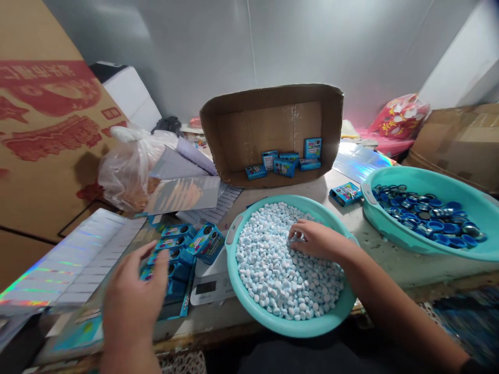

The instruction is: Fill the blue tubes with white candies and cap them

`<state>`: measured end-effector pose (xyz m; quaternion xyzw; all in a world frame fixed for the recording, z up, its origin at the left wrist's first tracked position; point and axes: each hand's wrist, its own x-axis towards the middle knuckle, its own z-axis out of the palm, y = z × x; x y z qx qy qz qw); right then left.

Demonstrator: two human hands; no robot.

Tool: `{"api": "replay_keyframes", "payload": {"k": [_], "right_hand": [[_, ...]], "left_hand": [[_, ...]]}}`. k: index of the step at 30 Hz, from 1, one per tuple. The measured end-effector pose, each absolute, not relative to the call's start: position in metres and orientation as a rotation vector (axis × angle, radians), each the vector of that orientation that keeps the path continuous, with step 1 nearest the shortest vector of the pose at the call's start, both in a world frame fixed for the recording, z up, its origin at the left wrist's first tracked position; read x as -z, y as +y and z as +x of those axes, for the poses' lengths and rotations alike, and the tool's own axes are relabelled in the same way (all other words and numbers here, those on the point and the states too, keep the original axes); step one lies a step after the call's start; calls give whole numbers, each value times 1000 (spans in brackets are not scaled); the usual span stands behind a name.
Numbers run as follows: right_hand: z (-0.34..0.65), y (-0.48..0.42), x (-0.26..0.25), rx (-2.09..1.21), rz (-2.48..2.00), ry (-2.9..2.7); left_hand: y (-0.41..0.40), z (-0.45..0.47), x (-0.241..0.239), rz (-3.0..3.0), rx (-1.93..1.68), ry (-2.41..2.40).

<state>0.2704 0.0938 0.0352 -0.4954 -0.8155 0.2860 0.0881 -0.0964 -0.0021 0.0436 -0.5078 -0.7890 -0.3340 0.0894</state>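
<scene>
**Gathering tablets from the near basin**

The right hand (315, 240) is resting inside the near basin (288, 328), its fingers curling into the white-blue tablets (273, 270); whether they are pinching any, I cannot tell. The left hand (130, 296) is reaching, loosely open and empty, toward the small blue boxes (177, 249) beside the scale (208, 291). I judge this as the gathering step; bringing tablets to 1 box would call for a closed pinch. The other basin (390, 234) is holding blue caps (429, 221). The carton (273, 104) behind is holding a few loose boxes (284, 166).
</scene>
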Motion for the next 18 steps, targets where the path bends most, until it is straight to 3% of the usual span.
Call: {"api": "replay_keyframes", "payload": {"k": [4,8,14,18], "right_hand": [[271,94,-33,-844,-1465,-2438],[271,93,-30,-795,-1442,-2461],[273,94,-26,-808,-1423,-2484],[273,93,-27,-805,-1400,-2481]], "left_hand": [[20,-58,-21,-1905,794,-2355],[35,-43,-9,-1792,904,-2437],[4,-76,-40,-1937,1011,-2380],[-46,-124,-61,-2018,901,-2369]]}}
